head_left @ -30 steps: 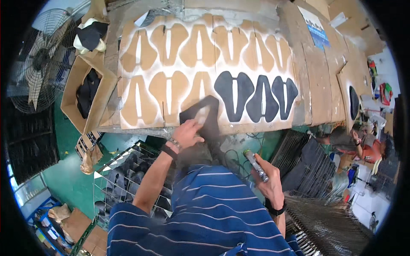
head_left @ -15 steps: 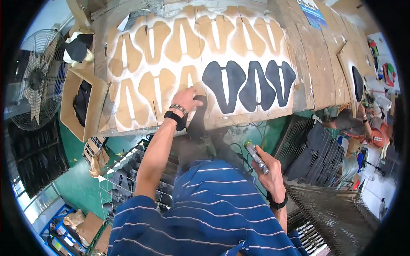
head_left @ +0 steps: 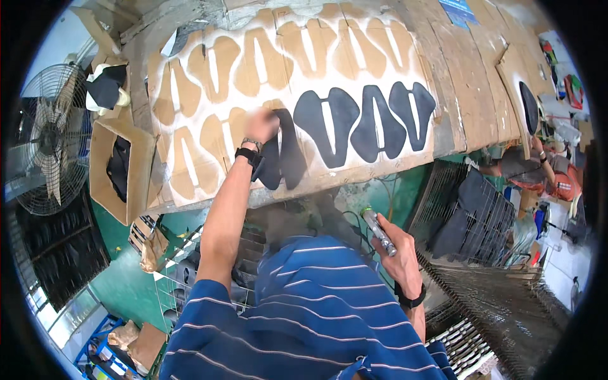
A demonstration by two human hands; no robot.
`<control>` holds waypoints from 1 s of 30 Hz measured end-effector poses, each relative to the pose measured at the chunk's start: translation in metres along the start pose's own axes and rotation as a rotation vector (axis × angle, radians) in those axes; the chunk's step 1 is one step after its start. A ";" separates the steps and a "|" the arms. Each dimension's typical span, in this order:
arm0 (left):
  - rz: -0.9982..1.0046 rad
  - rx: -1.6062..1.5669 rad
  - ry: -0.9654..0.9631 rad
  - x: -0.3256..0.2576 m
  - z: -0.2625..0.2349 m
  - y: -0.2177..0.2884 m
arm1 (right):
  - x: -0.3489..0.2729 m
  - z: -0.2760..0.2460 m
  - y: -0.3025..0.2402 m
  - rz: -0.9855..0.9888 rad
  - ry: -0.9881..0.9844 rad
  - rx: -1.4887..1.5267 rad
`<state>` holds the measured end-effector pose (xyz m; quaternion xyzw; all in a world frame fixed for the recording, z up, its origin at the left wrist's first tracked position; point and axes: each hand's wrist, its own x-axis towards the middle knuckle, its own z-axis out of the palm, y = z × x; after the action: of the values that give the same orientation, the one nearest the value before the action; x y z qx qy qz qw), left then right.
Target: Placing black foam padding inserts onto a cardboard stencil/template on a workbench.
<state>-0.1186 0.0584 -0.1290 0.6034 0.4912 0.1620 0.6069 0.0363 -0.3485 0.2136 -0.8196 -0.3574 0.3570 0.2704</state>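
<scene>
My left hand (head_left: 261, 125), blurred by motion, grips the upper end of a black V-shaped pad (head_left: 290, 152). The pad lies over the near part of the cardboard sheet (head_left: 354, 171), and its lower end is smeared. Just to its right, several flat black pads (head_left: 326, 130) lie in a row, each with a slot down its middle. Lower right, away from the table, my right hand (head_left: 400, 253) is closed around a silver spray gun (head_left: 380, 234) with a green tip. White spray on the cardboard outlines several bare brown shapes (head_left: 215, 66) of the same form.
An open cardboard box (head_left: 136, 168) with black material stands left of the table, near a wire fan (head_left: 52, 123). Wire racks (head_left: 468, 215) with black pieces stand below right. Another person's arm (head_left: 539, 155) shows at the far right.
My left hand has moved left and slightly up, bringing the black pad from the table's near edge onto the cardboard. The right hand keeps its hold on the spray gun. The view has shifted slightly.
</scene>
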 end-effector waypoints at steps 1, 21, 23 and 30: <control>-0.012 -0.051 -0.020 0.003 0.004 0.013 | -0.001 0.000 0.000 0.017 0.013 -0.004; 0.540 1.023 0.092 -0.138 0.062 0.082 | 0.005 0.005 0.007 -0.018 0.038 -0.038; 0.433 1.069 0.059 -0.146 0.068 0.062 | 0.006 0.004 0.007 -0.019 0.022 -0.035; 0.422 0.910 0.113 -0.145 0.054 0.034 | 0.008 0.000 0.012 -0.060 0.021 -0.039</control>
<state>-0.1298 -0.0800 -0.0522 0.8833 0.4115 0.0829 0.2090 0.0445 -0.3495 0.2024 -0.8172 -0.3859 0.3330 0.2690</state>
